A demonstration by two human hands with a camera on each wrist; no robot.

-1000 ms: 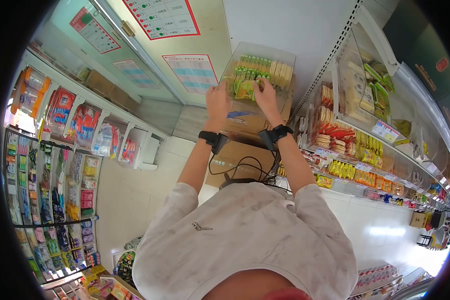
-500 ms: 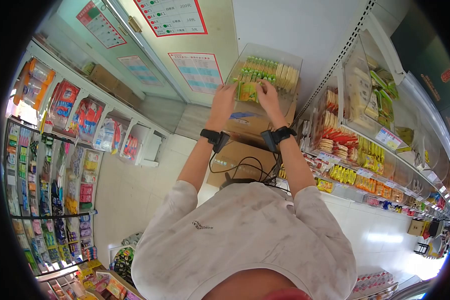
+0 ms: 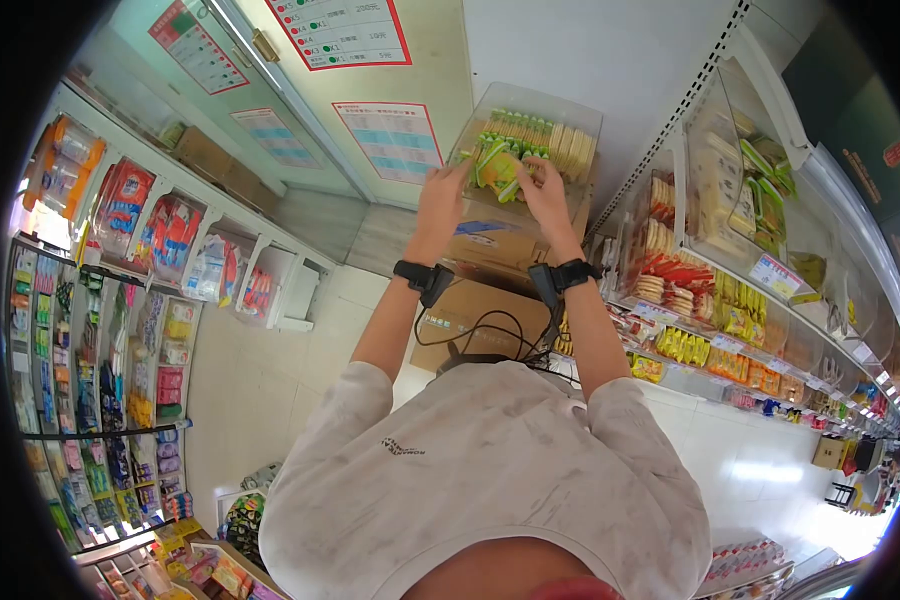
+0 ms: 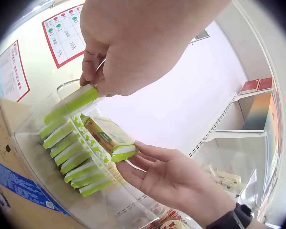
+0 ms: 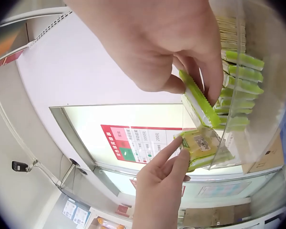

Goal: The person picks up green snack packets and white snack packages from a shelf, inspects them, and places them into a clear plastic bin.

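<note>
Over a clear bin point(image 3: 570, 200) of upright green-and-white packets point(image 3: 515, 125), both hands hold wrapped snacks. My left hand point(image 3: 444, 205) pinches the end of one green packet point(image 4: 74, 105) in the left wrist view; the same hand point(image 5: 157, 183) shows below a yellow-green packet point(image 5: 200, 147) in the right wrist view. Another green-edged packet point(image 4: 110, 136) is pinched by my right hand point(image 3: 547, 200), its thumb and fingers at the packet's end. Seen from the right wrist, the right hand point(image 5: 167, 43) grips that packet's green edge point(image 5: 200, 102).
Cardboard boxes point(image 3: 480, 320) stand under the bin, with black cables point(image 3: 500, 330) in front. Shelves of snacks point(image 3: 710, 290) run along the right, and racks of packaged goods point(image 3: 120, 380) along the left. Printed notices point(image 3: 390, 140) hang on the door and wall behind.
The packet between my hands was held level and facing up half a second ago; now packets there lie tilted, at differing angles. My right hand has turned slightly.
</note>
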